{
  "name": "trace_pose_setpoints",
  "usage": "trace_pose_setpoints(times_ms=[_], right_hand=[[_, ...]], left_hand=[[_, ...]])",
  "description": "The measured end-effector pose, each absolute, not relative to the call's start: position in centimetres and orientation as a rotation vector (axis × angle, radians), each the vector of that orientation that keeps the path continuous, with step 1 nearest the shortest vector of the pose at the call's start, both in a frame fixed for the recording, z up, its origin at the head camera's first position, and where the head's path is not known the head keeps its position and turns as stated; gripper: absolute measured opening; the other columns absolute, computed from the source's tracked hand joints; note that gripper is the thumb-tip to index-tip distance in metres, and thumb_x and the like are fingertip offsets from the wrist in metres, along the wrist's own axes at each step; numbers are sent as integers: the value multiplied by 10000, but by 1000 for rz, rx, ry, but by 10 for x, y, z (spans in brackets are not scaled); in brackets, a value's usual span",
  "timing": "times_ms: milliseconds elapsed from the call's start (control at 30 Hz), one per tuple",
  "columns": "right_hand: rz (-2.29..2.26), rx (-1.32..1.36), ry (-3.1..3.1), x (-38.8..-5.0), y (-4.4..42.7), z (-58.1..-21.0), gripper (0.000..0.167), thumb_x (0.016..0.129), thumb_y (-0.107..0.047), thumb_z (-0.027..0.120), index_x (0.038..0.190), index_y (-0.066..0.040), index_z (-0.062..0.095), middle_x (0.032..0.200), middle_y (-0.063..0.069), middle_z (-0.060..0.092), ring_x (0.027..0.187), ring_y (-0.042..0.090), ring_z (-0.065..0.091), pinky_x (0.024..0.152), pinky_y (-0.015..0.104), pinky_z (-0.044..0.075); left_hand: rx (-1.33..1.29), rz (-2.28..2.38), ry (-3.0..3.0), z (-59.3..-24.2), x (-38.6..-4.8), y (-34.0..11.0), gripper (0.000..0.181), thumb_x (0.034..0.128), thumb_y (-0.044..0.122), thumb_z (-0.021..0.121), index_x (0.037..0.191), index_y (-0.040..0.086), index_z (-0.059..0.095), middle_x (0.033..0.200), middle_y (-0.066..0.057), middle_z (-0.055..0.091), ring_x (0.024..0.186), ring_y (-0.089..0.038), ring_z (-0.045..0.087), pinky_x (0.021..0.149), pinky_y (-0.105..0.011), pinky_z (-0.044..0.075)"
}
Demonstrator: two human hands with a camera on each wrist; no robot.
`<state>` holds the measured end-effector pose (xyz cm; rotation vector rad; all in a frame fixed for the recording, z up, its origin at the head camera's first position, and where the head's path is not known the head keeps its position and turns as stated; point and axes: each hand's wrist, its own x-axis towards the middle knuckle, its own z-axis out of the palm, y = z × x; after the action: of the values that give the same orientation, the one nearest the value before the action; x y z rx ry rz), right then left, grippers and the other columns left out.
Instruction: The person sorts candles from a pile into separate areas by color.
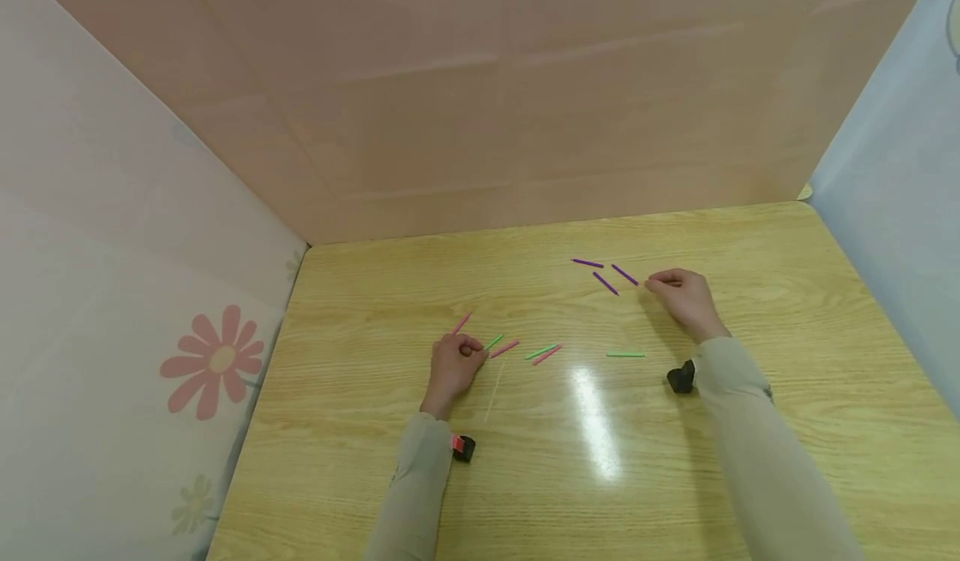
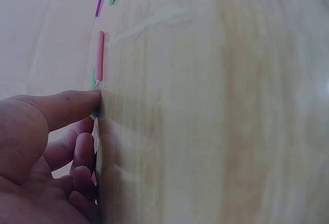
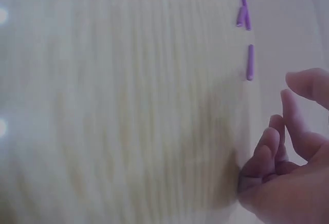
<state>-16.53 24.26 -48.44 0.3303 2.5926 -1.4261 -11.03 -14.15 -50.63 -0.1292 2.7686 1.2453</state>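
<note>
My left hand [image 1: 453, 367] is at the table's left-middle. Its thumb and index fingertip pinch a slim green stick [image 1: 494, 342], partly hidden by the thumb in the left wrist view. Beside it lies a pink stick [image 2: 101, 54] with a small pale tip. Another pink stick [image 1: 462, 323] extends beyond the knuckles. Farther right, my right hand [image 1: 684, 301] hovers by the end of a purple stick [image 1: 625, 275]. The right wrist view shows a gap between its thumb and index finger, nothing held, other fingers bent. Two more purple sticks [image 1: 606, 283] lie nearby.
Between the hands lie a green stick [image 1: 541, 352] and a pink stick [image 1: 547, 355] close together, and a lone green stick [image 1: 626, 354]. A pale thin line [image 1: 494, 390] runs on the wooden table [image 1: 562, 503]. Upright panels [image 1: 525, 127] border the back and sides.
</note>
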Motion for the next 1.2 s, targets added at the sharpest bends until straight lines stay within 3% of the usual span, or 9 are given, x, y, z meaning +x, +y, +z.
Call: trace_pose_setpoints(times_ms=[233, 467, 533, 733, 1033, 1200], right_hand=[[-1420, 289, 2621, -141, 248, -471, 548, 960, -494, 500, 1243, -30, 570, 1168, 86, 528, 881, 171, 503, 674, 242, 441], [-1377, 142, 2642, -119, 248, -462, 497, 971, -475, 491, 1196, -46, 603, 1251, 127, 493, 918, 186, 480, 692, 261, 440], [-1358, 95, 2652, -114, 245, -463, 464, 975, -453, 501, 1171, -48, 614, 1252, 134, 498, 922, 195, 473, 690, 277, 436], [-1304, 3, 2664, -102, 236, -475, 343, 966, -359, 564, 1102, -52, 637, 1049, 129, 522, 804, 196, 465, 646, 292, 418], [-1243, -192, 2701, -94, 222, -491, 185, 868, -156, 696, 1001, -26, 694, 982, 156, 569, 822, 198, 426, 715, 298, 359], [-1220, -233, 2730, -93, 218, -495, 182, 792, -92, 739, 959, -27, 708, 997, 179, 570, 844, 235, 403, 736, 324, 320]], left_hand=[[-126, 1263, 2760, -504, -109, -141, 110, 839, 194, 734, 833, 87, 707, 823, -64, 568, 874, -230, 445, 774, -343, 357], [-86, 1254, 2781, -504, -110, -142, 111, 835, 184, 734, 835, 76, 709, 827, -77, 584, 859, -223, 459, 793, -358, 361], [-78, 1250, 2790, -504, -110, -142, 110, 833, 182, 733, 835, 73, 712, 824, -82, 587, 851, -224, 462, 791, -359, 362], [-92, 1246, 2790, -506, -110, -144, 111, 836, 190, 734, 831, 82, 710, 824, -74, 583, 857, -225, 458, 791, -351, 363], [-87, 1261, 2784, -506, -110, -144, 119, 839, 195, 732, 840, 78, 706, 850, -81, 588, 867, -224, 454, 794, -352, 363], [-85, 1266, 2784, -506, -110, -144, 116, 837, 189, 733, 837, 77, 707, 843, -83, 584, 862, -221, 450, 786, -350, 359]])
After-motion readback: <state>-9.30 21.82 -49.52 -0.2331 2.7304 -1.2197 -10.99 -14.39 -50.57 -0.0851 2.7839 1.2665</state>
